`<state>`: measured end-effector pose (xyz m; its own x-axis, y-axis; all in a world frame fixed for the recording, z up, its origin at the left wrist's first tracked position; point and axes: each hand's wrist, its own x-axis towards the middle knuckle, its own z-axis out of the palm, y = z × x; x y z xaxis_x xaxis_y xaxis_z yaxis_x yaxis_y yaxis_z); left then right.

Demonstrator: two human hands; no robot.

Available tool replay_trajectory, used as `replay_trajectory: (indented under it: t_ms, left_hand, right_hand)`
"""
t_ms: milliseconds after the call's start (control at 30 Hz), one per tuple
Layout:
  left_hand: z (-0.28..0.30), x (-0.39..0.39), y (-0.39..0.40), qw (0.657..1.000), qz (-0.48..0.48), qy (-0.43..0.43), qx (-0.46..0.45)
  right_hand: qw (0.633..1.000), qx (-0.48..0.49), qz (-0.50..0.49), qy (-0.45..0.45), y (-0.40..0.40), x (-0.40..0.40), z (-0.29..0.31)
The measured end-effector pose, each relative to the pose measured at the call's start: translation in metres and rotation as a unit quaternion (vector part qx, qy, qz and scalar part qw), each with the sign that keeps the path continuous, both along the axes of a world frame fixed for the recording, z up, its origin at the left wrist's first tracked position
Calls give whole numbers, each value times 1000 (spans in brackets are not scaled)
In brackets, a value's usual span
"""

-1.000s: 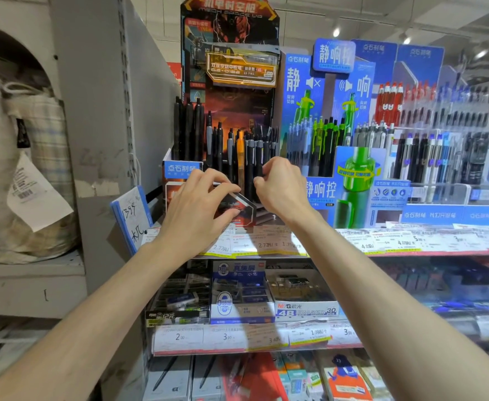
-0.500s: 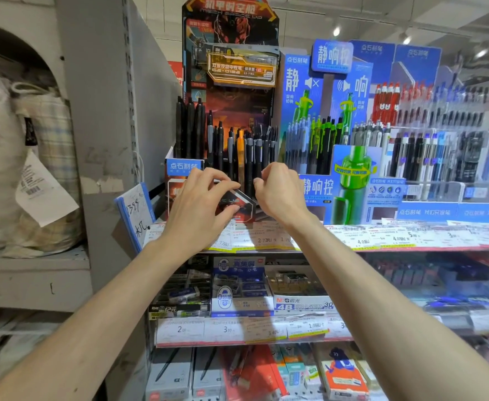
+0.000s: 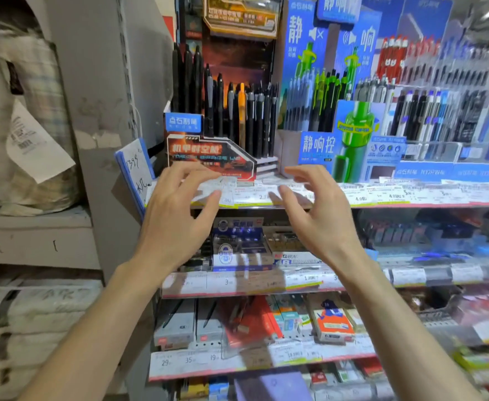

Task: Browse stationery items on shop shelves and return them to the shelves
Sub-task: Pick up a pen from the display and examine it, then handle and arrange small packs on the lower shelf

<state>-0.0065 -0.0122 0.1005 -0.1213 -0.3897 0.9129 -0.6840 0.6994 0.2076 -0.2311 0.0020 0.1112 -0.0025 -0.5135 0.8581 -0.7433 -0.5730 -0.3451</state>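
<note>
Both hands have drawn back toward the camera from the red-and-black pen display, which they were touching at its front a moment ago, and they now hang lower, in front of the shelf edge. Nearest, two bare forearms rise from the bottom corners and converge toward the middle. Left hand is raised with its back to the camera, fingers spread and lightly bent, the grip apart and holding nothing; its fingertips lie over the strip of price labels on the top shelf, and whether they touch it cannot be told. Right hand mirrors it just to the right, fingers loosely curved, the grip likewise apart and empty, with a gap between the two hands.

Behind the hands, the lower shelves carry boxed refills and packets, partly hidden by the wrists. Farther back, the pen display stands on the top shelf just beyond the left fingertips, black pens upright in it with one orange pen among them. Right of it stands a blue display with green and dark pens, then blurred racks of pens. At the far left, a handwritten card leans against a grey upright, and past that a checked bag with a paper tag sits on a separate ledge.
</note>
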Motion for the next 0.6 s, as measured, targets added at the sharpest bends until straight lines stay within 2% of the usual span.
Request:
replay_trajectory:
  t_ms: [133, 233, 333, 433, 600]
  left_hand:
    - [-44, -6, 13, 999, -2, 27, 26]
    - [-83, -15, 6, 997, 4, 20, 80]
    - [-114, -23, -9, 992, 25, -2, 127]
    - [-127, -31, -27, 986, 55, -37, 154]
    - [-131, -34, -45, 973, 127, -71, 181]
  right_hand:
    - [1000, -14, -10, -11, 12, -19, -47]
    - [998, 52, -5, -20, 10, -32, -91]
    - [992, 119, -41, -7, -7, -44, -127]
    - [985, 158, -60, 31, -27, -53, -141]
    - [980, 167, -47, 101, -54, -59, -139]
